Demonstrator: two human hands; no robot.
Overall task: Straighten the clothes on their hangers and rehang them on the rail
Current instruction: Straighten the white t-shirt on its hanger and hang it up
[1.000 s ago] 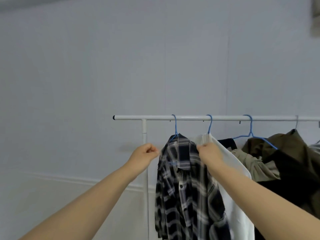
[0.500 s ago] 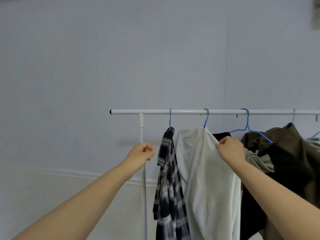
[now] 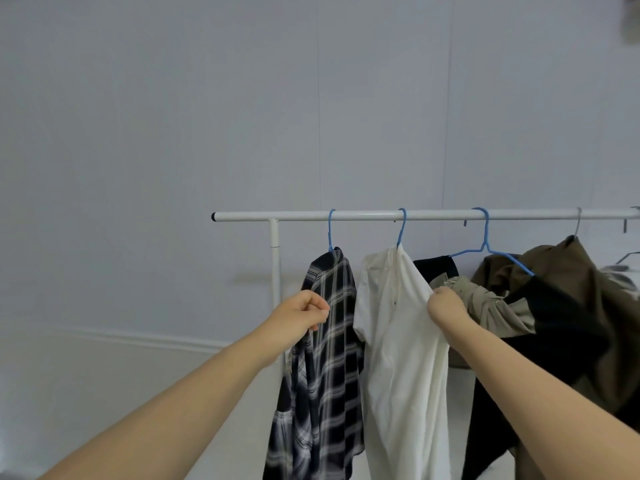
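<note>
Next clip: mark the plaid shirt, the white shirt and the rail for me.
plaid shirt [image 3: 332,358]: head view, front panel below the collar.
white shirt [image 3: 398,358]: head view, middle of the hanging body.
rail [image 3: 298,215]: head view, bare bar left of the first hanger.

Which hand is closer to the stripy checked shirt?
Left. The left hand touches the checked shirt at its left edge; the right hand is further right, gripping the white shirt hanging beside it.

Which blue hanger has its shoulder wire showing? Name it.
The rightmost blue hanger; its arms show bare above the olive jacket. The other two show hooks only.
</note>
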